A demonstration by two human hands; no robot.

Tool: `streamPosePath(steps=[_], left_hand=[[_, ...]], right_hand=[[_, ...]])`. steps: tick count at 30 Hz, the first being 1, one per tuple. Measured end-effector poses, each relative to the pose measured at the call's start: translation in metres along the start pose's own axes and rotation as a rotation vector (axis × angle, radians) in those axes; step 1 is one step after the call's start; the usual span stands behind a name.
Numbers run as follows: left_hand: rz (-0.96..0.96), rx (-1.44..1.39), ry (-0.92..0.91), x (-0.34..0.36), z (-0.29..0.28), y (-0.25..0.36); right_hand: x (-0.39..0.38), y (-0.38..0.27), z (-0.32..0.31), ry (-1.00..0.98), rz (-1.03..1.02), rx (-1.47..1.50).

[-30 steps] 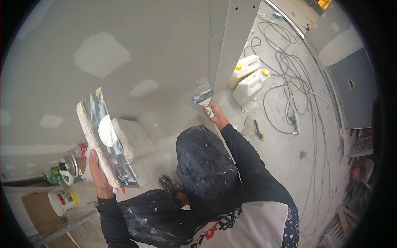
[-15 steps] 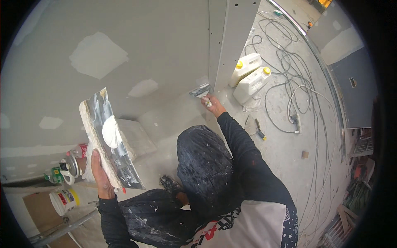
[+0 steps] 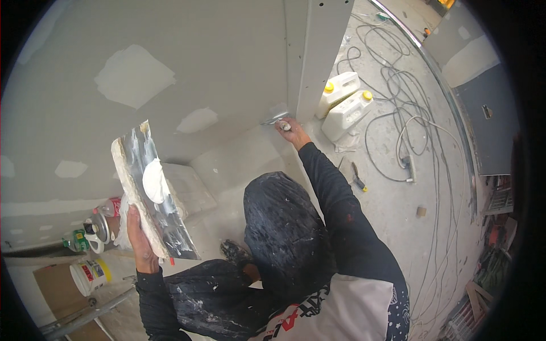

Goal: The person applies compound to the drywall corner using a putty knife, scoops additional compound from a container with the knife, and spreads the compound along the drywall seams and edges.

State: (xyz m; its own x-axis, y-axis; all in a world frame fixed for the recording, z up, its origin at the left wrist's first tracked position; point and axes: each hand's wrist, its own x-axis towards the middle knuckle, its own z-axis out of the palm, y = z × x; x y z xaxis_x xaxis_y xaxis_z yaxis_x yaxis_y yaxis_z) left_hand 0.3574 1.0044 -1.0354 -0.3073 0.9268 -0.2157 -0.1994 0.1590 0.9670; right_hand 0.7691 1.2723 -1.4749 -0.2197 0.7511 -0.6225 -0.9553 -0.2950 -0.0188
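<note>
My left hand is closed on the edge of a long, flat plastering trowel with a plaster-caked side. A lump of white joint compound sits on its metal face. Low on the grey drywall, by its right-hand edge, my right hand grips a putty knife. The knife's blade lies against the wall over a damp-looking smear; its handle end shows between my fingers. Pale dried patches mark the wall to the left.
Two white jerrycans with yellow caps stand right of the wall end. Tangled cables, a power strip and a yellow-black knife lie on the floor. A white bucket and bottles are at the left.
My right hand has shifted slightly up and turned, and the putty knife's blade now lies flatter against the wall. The left hand and its trowel have barely moved.
</note>
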Motion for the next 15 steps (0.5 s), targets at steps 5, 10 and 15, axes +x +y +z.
streamPosePath(steps=[5, 10, 15], left_hand=[[0.028, 0.078, 0.180, -0.003, 0.001, 0.003], [0.002, 0.055, 0.066, -0.004, 0.001, 0.000], [0.006, -0.019, 0.014, 0.004, -0.003, -0.007]], right_hand=[[-0.044, 0.036, 0.009, -0.388, -0.018, -0.233], [-0.096, 0.044, -0.023, -0.356, 0.010, -0.248], [-0.058, 0.034, -0.033, -0.125, 0.059, -0.086]])
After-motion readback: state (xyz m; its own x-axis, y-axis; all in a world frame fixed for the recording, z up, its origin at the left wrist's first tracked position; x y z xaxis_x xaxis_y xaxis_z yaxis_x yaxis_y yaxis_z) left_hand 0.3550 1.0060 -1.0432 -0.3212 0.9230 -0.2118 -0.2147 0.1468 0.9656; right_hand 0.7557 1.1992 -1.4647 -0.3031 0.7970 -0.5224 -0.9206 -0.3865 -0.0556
